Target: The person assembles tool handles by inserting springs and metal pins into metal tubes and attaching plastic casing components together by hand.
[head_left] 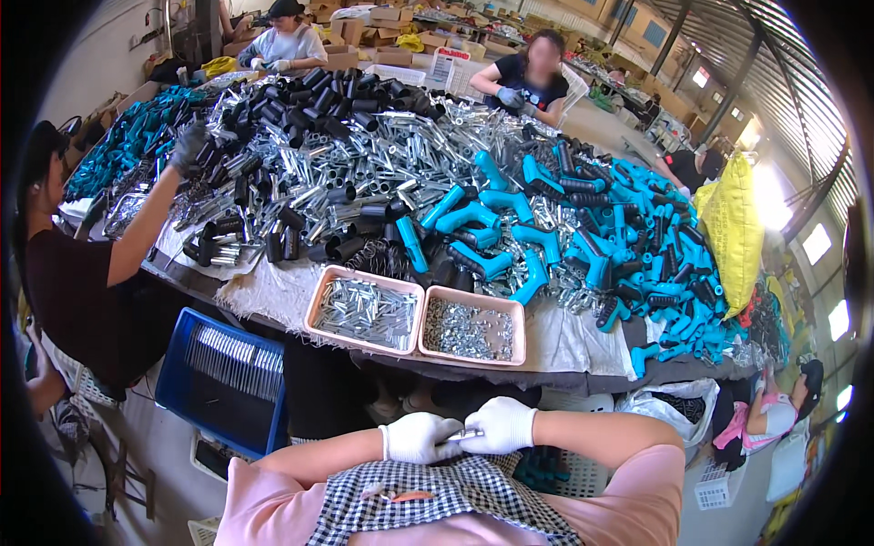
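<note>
Both of my hands wear white knitted gloves and meet low in front of my checked apron (410, 482). My left hand (419, 439) is closed, its fingers pinching a small silver metal part (466, 435). On the same part my right hand (499, 424) is closed too; fingers cover most of it, so its exact kind is hidden. Beyond the hands, at the table's near edge, stand two pale pink trays. The left tray (360, 341) holds short silver metal pins or tubes, the right tray (472, 358) small metal fittings.
Teal pistol-shaped handles (469, 217), silver tubes (428, 132) and black sleeves (323, 102) are heaped across the table. A blue crate (173, 364) with metal rods stands lower left. A yellow sack (733, 232) rises at right. Gloved co-workers sit around the table; one arm (146, 223) reaches in from the left.
</note>
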Demonstrator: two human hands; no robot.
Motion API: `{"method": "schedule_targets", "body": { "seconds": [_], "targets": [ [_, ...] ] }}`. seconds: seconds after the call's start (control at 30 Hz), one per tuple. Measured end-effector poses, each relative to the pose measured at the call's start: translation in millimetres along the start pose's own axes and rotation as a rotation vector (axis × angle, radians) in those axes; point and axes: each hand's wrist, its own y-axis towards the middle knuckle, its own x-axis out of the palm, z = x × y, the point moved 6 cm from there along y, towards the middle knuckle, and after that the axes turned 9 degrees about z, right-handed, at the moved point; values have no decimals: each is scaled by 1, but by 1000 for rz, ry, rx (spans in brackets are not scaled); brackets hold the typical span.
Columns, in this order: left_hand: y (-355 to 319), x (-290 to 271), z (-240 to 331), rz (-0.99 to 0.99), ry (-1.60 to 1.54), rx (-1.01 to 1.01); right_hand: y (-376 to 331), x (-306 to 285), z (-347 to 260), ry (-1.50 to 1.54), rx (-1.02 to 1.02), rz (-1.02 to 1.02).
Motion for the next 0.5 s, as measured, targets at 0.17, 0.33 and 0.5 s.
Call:
{"method": "schedule_targets", "body": {
  "seconds": [0.17,0.33,0.5],
  "targets": [
    [-1,-22,10,263,69,18,12,-13,17,372,232,87],
    [-27,-103,-9,1043,-431,-273,17,-52,6,428,-39,505],
    [-47,-113,-83,1365,-1659,-140,20,-17,12,349,-37,390]
  ]
}}
